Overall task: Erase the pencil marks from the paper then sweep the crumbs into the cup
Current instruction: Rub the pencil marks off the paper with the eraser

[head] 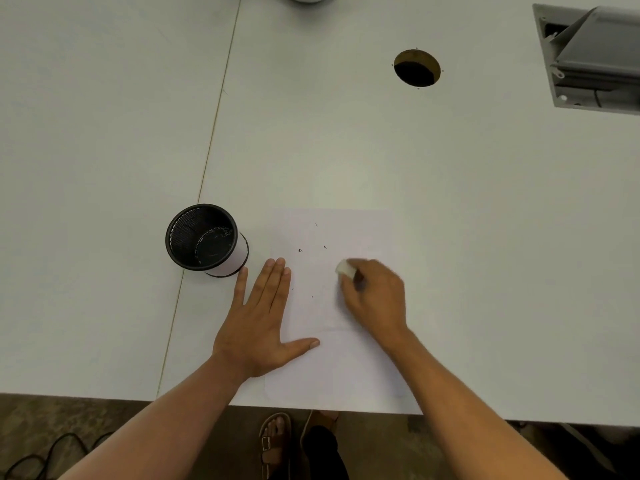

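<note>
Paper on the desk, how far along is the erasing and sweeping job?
Mostly erased: the paper shows only faint lines. In hand: the right hand rubs with the eraser; the left hand pins the sheet. Left: crumbs not yet swept into the cup.

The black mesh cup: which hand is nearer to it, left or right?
Left. The left hand lies flat just right of the cup, fingertips near its base. The right hand, gripping the eraser, is farther right.

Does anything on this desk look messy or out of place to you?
Only a little. Small dark eraser crumbs lie scattered on the paper, expected while the right hand rubs with the eraser. The left hand lies flat on the paper's edge. The mesh cup stands upright on the table. Nothing looks damaged.
</note>
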